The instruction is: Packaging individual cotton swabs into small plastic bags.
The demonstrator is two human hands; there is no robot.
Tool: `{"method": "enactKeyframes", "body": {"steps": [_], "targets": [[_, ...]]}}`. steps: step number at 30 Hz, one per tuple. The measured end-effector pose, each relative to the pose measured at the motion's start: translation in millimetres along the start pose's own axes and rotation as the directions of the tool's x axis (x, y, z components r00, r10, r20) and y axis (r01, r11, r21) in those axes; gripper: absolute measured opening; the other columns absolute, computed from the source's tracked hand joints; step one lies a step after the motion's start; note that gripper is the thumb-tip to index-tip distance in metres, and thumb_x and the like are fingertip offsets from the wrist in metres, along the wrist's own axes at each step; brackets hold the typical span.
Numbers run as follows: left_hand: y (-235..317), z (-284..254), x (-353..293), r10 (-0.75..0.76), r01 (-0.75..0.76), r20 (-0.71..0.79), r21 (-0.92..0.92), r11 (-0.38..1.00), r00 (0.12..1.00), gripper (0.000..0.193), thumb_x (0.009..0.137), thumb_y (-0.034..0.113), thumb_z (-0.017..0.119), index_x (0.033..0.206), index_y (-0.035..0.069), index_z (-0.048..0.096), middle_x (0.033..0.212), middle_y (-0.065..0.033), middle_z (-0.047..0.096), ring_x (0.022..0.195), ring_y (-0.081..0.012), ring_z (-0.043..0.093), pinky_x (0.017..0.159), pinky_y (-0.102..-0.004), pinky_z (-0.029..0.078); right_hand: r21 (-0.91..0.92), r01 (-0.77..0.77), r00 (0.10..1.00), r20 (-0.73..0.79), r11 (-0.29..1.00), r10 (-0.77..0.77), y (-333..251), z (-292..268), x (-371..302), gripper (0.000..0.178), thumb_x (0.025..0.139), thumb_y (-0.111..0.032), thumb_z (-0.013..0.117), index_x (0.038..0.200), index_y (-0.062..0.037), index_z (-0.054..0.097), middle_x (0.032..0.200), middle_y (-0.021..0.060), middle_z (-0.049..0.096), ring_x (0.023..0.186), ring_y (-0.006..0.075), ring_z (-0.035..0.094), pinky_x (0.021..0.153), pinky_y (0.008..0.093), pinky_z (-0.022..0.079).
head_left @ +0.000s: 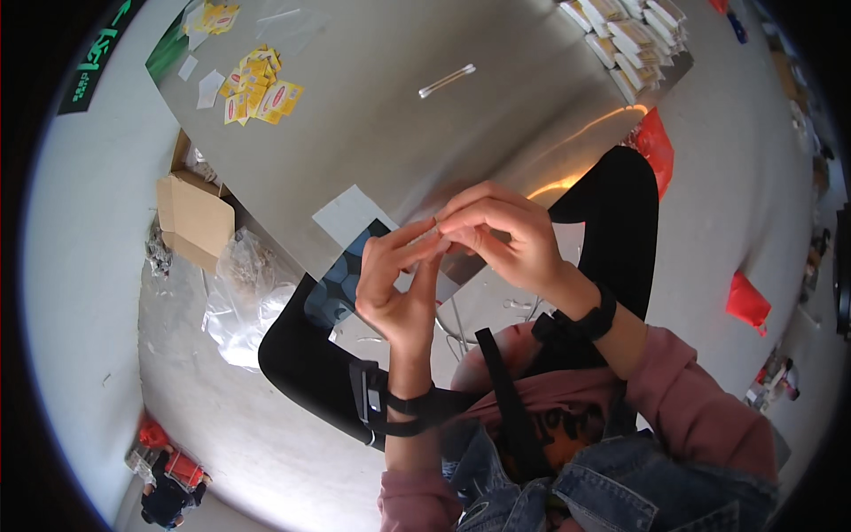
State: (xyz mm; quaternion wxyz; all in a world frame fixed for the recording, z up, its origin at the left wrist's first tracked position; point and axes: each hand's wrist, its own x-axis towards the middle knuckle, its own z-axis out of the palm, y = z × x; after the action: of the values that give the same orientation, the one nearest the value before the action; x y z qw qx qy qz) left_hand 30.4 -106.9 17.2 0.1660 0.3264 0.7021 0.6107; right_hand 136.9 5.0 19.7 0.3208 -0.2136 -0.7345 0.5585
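My left hand (pixel 394 284) and my right hand (pixel 505 230) meet above the near edge of the metal table (pixel 355 115). Both are closed, thumbs and fingers pinched together at the tips. Whatever lies between the fingertips is too small and hidden to make out; it looks pale or clear. Farther off on the tabletop lies a pair of white-tipped cotton swabs (pixel 448 82), side by side. A square white sheet (pixel 353 215) rests at the table's near corner, just beyond my left hand.
Yellow printed packets (pixel 259 89) are heaped at the far left, beside small white paper pieces (pixel 210 89). White packs (pixel 625 44) pile up at the far right. An open cardboard box (pixel 195 213) and a clear plastic bag (pixel 248 275) stand left of the table.
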Motion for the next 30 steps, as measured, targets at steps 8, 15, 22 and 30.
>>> {"method": "enactKeyframes", "body": {"steps": [8,15,22,30], "targets": [[4,-4,1,0.011,-0.005,-0.033,0.161,0.987,0.999,0.018,0.073,-0.006,0.079,0.086,0.004,0.075,0.096,-0.0073,0.076,0.070,-0.0120,0.055,0.060,-0.0244,0.045,0.015,0.046,0.998,0.039,0.999,-0.047,5,7,3,0.004,0.090,0.003,0.065,0.093,0.0004,0.065,0.099,0.0094,0.065,0.080,0.0145,0.066,0.065,0.0244,0.055],[-3,-10,-3,0.027,-0.021,-0.041,0.144,0.989,0.999,0.008,0.083,-0.004,0.075,0.089,0.001,0.073,0.099,-0.0090,0.074,0.077,-0.0059,0.060,0.060,-0.0185,0.043,0.024,0.024,0.998,0.055,0.999,-0.026,4,11,4,0.005,0.091,0.006,0.062,0.093,0.0018,0.064,0.101,0.0099,0.064,0.083,0.0148,0.067,0.067,0.0260,0.057],[-6,-16,8,-0.108,0.105,0.034,0.083,0.991,0.994,0.019,0.082,-0.005,0.076,0.099,-0.001,0.067,0.101,-0.0102,0.073,0.088,-0.0102,0.065,0.073,-0.0212,0.050,0.219,-0.182,0.974,0.175,0.959,0.144,8,4,9,0.017,0.093,0.003,0.062,0.109,-0.0003,0.064,0.111,0.0085,0.063,0.094,0.0153,0.068,0.071,0.0245,0.057],[-13,-18,-4,-0.096,0.098,0.087,-0.022,0.995,0.992,0.042,0.080,-0.008,0.076,0.117,-0.004,0.056,0.107,-0.0186,0.071,0.100,-0.0227,0.068,0.087,-0.0334,0.056,0.257,-0.409,0.908,0.215,0.876,0.361,-8,1,-1,0.041,0.090,0.006,0.063,0.130,-0.0039,0.057,0.120,0.0080,0.062,0.099,0.0143,0.065,0.082,0.0277,0.058]]}}
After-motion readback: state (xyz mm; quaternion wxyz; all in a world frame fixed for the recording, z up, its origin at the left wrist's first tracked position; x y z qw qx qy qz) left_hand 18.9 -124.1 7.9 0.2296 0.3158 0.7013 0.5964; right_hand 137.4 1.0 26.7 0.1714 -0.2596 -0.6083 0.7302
